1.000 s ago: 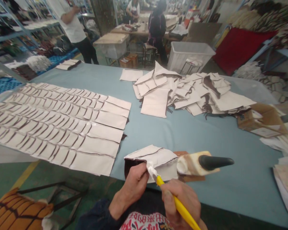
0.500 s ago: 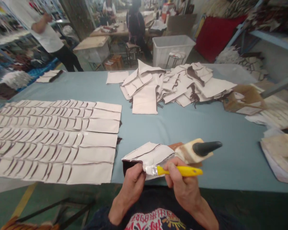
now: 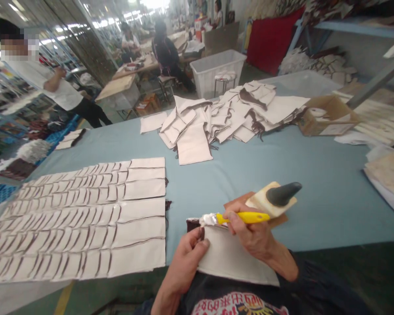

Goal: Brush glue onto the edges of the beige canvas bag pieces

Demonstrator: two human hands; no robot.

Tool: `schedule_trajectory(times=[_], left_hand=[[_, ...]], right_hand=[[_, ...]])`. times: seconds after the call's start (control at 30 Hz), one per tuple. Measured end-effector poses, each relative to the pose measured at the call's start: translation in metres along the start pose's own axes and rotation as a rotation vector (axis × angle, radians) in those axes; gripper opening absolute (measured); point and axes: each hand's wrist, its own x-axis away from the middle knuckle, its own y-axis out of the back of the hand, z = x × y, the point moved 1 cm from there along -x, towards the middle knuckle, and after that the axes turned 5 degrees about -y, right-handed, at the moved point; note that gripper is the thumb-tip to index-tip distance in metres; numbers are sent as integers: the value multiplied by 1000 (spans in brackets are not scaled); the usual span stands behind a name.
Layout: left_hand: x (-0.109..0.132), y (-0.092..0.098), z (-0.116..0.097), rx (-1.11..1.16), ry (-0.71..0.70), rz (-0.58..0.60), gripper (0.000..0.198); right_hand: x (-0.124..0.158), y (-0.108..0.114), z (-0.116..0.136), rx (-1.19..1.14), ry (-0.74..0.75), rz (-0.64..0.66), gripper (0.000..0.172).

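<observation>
My right hand [image 3: 249, 229] is closed around the yellow handle of a paintbrush [image 3: 241, 217]. Its bristles are coated in something white and rest at the dark brown edge of a cream fabric piece [image 3: 238, 253]. That same piece is pinched between the thumb and fingers of my left hand [image 3: 190, 251], by its dark corner just below the bristles. The cream panel spreads from there toward my body, past the table edge. Beyond my right hand, a cream block-like object with a black cone-shaped top [image 3: 282, 194] sits on a brown board [image 3: 277, 222].
Overlapping rows of cream fabric pieces [image 3: 141, 227] cover the table's left side. A loose heap of similar pieces [image 3: 197, 140] lies at the back, beside a cardboard box [image 3: 328, 116]. A person in a white shirt [image 3: 49, 85] stands beyond the table at left.
The fabric piece has turned and now lies toward my body, with its dark edge away from me. The brush has stayed at that edge. My view has shifted and tilted.
</observation>
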Motion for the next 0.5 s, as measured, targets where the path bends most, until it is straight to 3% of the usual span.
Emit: schedule_trajectory(times=[0.1,0.27,0.5], left_hand=[[1,-2,2,75,10,-39,47],[1,-3,2,113,42,-53,44],[-1,-1,-4,92,9,-35,43]], right_hand=[[5,9,4,148,184,-37,24],[6,19,10,106,122,5,24],[-17,4,13,180,311,65,26]])
